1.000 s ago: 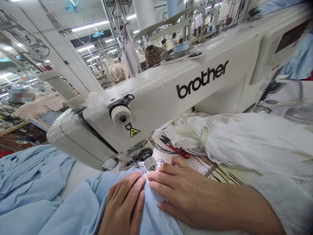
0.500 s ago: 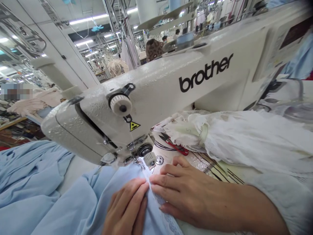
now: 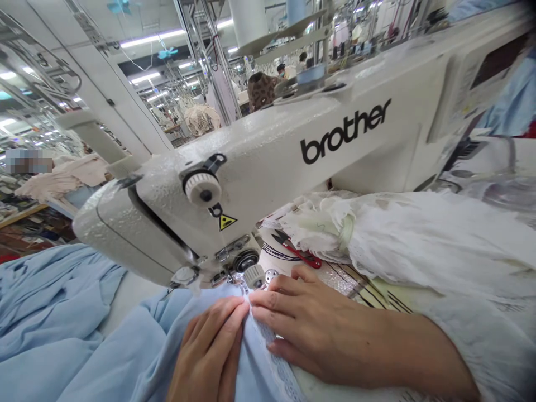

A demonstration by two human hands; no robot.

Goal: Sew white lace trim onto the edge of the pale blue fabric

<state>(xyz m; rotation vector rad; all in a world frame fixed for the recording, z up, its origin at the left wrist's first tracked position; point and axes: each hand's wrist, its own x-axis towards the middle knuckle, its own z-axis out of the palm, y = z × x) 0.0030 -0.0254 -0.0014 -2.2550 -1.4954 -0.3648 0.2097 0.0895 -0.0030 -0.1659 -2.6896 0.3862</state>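
Observation:
A white Brother industrial sewing machine head [image 3: 251,173] leans across the view, with its presser foot area [image 3: 237,276] just above the cloth. Light blue fabric [image 3: 201,296] with a lace edge [image 3: 272,357] runs under it. My left hand [image 3: 209,349] grips the cloth just below the foot. My right hand [image 3: 318,329] lies across the lace side, its fingertips meeting those of my left hand at a fold. The needle itself is hidden by the machine's parts.
Red-handled thread snips [image 3: 296,251] lie behind my right hand on a patterned surface [image 3: 355,287]. A heap of white lace garments [image 3: 427,245] fills the right side, and loose blue cloth [image 3: 50,301] lies at left. Co-workers and machines stand far behind.
The view has tilted slightly. My right fingertips sit a little closer to my left hand, and both hands remain on the blue cloth below the foot.

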